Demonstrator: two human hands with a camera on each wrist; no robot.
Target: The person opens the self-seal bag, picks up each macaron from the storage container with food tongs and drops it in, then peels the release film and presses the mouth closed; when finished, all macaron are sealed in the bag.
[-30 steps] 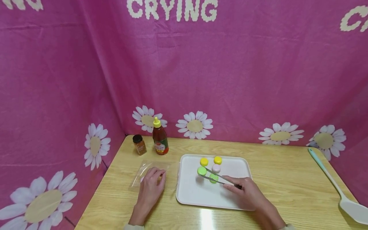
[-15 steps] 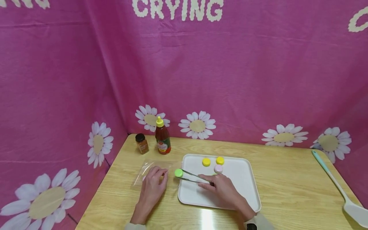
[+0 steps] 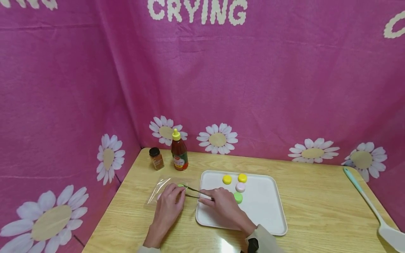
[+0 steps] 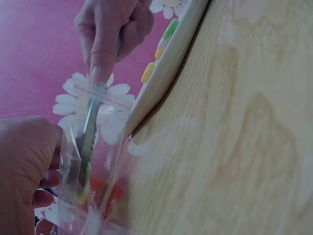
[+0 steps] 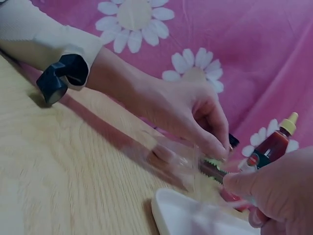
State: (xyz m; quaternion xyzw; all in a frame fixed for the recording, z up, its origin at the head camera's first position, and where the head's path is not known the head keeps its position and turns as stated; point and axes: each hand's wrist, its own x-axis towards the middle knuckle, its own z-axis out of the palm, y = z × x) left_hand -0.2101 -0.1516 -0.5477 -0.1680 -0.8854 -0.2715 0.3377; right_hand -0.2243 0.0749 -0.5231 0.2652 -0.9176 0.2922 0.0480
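Note:
My left hand (image 3: 168, 203) pinches the edge of a clear plastic bag (image 4: 117, 105) and holds its mouth apart. With the thumb and fingers of my right hand (image 3: 223, 203) I grip metal tongs (image 3: 193, 190). The tongs' ends reach inside the bag, as the left wrist view shows, with a green macaron (image 3: 180, 185) at their tips, partly hidden by my left fingers. A pale pink macaron (image 5: 164, 152) lies deeper in the bag. On the white tray (image 3: 262, 218), under and beyond my right hand, are two yellow macarons (image 3: 227, 179), a lilac one (image 3: 240, 187) and a green one (image 3: 238, 198).
A red sauce bottle with a yellow cap (image 3: 179, 153) and a small spice jar (image 3: 156, 159) stand behind the bag. A spatula with a mint handle (image 3: 364, 193) lies along the table's right side. Pink cloth (image 3: 253, 88) hangs behind the wooden table (image 3: 311, 196).
My right hand has carried the green macaron in the tongs leftward, from above the tray into the bag. My left hand has stayed at the bag.

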